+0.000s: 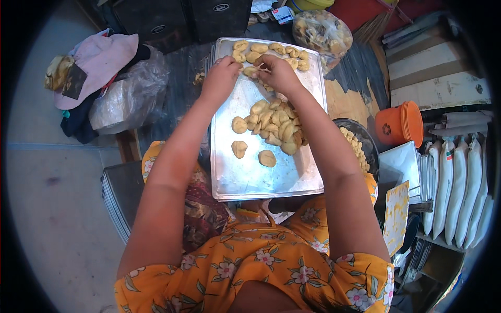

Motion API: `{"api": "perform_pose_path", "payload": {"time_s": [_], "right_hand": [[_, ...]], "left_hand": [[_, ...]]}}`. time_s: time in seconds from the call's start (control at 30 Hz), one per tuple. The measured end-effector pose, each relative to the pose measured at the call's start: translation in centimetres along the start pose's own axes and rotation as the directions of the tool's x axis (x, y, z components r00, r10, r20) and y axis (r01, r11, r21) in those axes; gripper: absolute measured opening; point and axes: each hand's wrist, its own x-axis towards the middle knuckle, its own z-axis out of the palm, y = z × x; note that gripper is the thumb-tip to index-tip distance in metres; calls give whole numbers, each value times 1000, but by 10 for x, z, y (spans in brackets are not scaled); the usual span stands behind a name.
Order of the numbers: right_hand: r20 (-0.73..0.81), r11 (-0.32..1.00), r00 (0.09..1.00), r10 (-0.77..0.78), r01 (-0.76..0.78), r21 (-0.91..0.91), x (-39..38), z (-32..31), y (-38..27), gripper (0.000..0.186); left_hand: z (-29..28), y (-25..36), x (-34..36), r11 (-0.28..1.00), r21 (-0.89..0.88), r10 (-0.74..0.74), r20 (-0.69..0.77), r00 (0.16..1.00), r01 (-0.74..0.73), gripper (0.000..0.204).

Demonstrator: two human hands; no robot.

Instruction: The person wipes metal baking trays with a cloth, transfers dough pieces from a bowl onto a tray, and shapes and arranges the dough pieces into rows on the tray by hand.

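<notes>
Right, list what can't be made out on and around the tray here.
In the head view:
Tan piece near the right hand: partly hidden by fingers.
Pile of tan pieces: right side hidden by the right forearm.
Dark bowl: left part hidden behind that forearm.
Plastic bag: contents obscured by creases and glare.
Yellow container: cut off by the top edge.
</notes>
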Motion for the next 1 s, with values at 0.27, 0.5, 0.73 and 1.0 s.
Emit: {"api": "perform_pose_path", "payload": {"time_s": [0.27, 0.5, 0.73, 1.0], "right_hand": [[90, 946, 995, 39, -8, -325, -17, -24, 23, 37], [-78, 950, 986, 149, -165, -265, -25, -48, 27, 38], [-120, 963, 975, 187, -206, -172, -34, -50, 59, 41], [522, 985, 837, 161, -108, -131, -64, -85, 45, 42]], "left_hand": [[3, 11, 2, 995, 57, 89, -37, 995, -87, 32], [14, 21, 8, 941, 225, 223, 144, 964, -251, 33], [32, 40, 27, 923, 289, 263, 11, 965, -254, 26], [47, 54, 48, 880, 333, 247, 287, 926, -338, 22]]}}
